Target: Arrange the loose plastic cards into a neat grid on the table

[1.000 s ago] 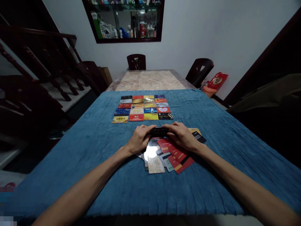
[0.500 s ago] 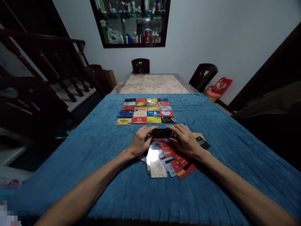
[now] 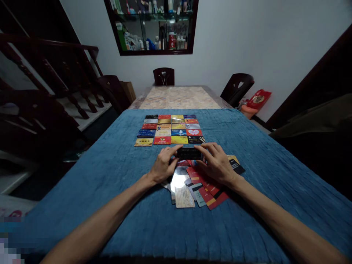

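Both my hands hold one black card (image 3: 189, 153) by its short ends, just above the blue cloth (image 3: 110, 176). My left hand (image 3: 164, 165) pinches its left end and my right hand (image 3: 216, 163) pinches its right end. Under and behind my hands lies a loose heap of cards (image 3: 194, 187), red, white and beige, with one glaring card in it. Beyond the black card, a tidy grid of cards (image 3: 170, 129) in four columns lies on the cloth. A black and yellow card (image 3: 235, 164) pokes out at the right of my right hand.
The blue cloth covers the near table; a marble-patterned table top (image 3: 178, 97) continues behind it. Dark chairs (image 3: 237, 86) stand at the far end and right. A wooden stair rail (image 3: 55, 73) runs along the left. A red bag (image 3: 257, 99) sits on the floor at the right.
My hands have lifted the black card a little and carried it slightly forward, towards the grid. My view has tilted a bit; the cards on the cloth lie as before.
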### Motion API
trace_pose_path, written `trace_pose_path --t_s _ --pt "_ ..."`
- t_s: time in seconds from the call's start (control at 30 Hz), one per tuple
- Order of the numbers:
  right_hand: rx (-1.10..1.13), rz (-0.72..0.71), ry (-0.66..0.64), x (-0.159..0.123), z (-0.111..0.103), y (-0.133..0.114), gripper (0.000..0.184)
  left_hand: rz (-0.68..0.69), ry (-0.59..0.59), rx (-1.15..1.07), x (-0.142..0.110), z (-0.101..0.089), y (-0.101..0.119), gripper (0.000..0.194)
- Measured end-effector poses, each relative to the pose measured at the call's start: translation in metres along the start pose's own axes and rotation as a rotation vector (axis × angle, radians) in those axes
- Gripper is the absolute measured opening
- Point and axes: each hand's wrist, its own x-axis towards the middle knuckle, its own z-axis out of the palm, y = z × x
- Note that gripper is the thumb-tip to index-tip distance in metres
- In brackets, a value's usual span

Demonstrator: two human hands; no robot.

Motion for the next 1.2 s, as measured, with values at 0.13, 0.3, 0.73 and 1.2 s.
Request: trace_pose_path --t_s 0.13,0.3,0.73,1.2 --pt "0.014 0.021 0.026 0.000 -0.002 -0.001 0.054 0.034 -0.048 0.092 0.000 0.000 0.001 0.056" --pt "0.028 -0.024 0.047 0.001 -0.003 -0.004 0.059 0.019 -0.062 0.143 -0.001 0.000 0.000 0.059" --pt "0.048 -0.045 0.033 0.001 0.000 0.005 0.055 0.225 -0.196 0.388 0.015 -0.012 -0.006 0.056" --pt "0.037 -0.115 -0.080 0.050 0.011 0.022 0.052 0.192 -0.243 0.491 0.041 -0.043 -0.028 0.059"
